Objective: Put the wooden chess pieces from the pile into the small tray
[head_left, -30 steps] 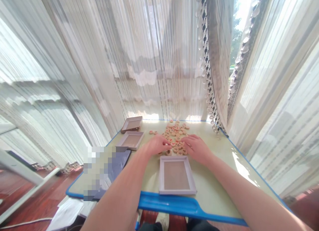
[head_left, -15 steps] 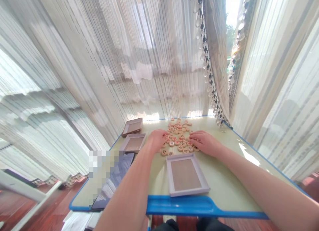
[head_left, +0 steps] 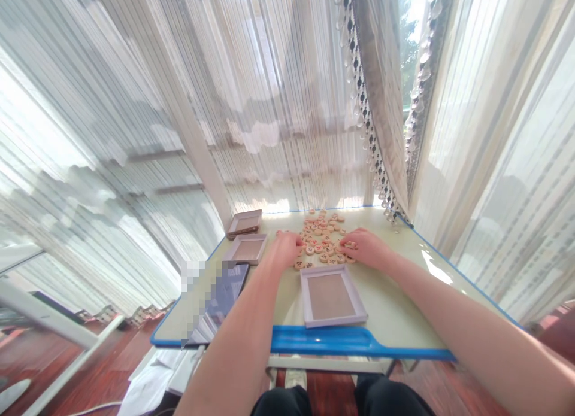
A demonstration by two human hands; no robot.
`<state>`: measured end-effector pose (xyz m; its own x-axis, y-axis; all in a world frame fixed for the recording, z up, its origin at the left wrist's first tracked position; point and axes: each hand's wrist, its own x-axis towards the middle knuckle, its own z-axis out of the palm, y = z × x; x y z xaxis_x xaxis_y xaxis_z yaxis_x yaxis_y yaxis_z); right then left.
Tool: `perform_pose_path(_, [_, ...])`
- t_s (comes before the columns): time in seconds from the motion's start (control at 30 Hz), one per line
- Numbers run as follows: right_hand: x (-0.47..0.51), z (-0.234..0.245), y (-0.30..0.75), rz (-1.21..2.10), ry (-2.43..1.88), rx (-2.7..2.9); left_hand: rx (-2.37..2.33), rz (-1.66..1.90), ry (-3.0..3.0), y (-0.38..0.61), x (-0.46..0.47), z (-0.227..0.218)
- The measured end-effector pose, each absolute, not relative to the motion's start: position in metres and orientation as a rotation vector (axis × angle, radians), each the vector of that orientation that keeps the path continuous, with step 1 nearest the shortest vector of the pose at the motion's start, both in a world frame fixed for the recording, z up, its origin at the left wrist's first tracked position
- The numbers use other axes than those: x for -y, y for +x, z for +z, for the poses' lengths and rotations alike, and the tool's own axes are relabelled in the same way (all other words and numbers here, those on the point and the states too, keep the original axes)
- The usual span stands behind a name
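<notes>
Several round wooden game pieces (head_left: 321, 236) with red and dark characters lie scattered on a pale table (head_left: 395, 314). My left hand (head_left: 286, 250) rests on the left edge of the pile, fingers curled over pieces. On the right edge of the pile my right hand (head_left: 365, 247) has its fingertips pinched on one piece (head_left: 350, 245). A shallow white box tray (head_left: 331, 297) lies empty just in front of both hands.
Two more shallow trays (head_left: 247, 249) (head_left: 245, 222) sit at the table's left rear. A dark flat item (head_left: 224, 296) lies at the left front. A blue rim (head_left: 332, 340) edges the table. Striped curtains and a beaded fringe (head_left: 371, 140) hang close behind.
The head camera has tilted, so the table sits lower and smaller in view. Both hands stay at the pile; my right fingers have closed onto a piece.
</notes>
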<state>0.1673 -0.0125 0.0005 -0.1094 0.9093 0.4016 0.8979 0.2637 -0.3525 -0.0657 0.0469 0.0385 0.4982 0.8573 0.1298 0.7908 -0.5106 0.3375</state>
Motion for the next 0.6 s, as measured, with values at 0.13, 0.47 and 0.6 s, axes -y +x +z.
perform_pose_path(0.13, [0.009,-0.004,0.17,0.043,-1.603,1.997,-1.398,0.499,2.636,-0.059,-0.041,0.038])
perform_pose_path(0.47, [0.016,0.01,0.171,-0.111,-1.642,2.031,-1.142,0.326,2.601,-0.065,-0.036,0.044])
perform_pose_path(0.6, [0.014,0.009,0.174,-0.16,-1.691,2.034,-1.165,0.247,2.612,-0.069,-0.037,0.044])
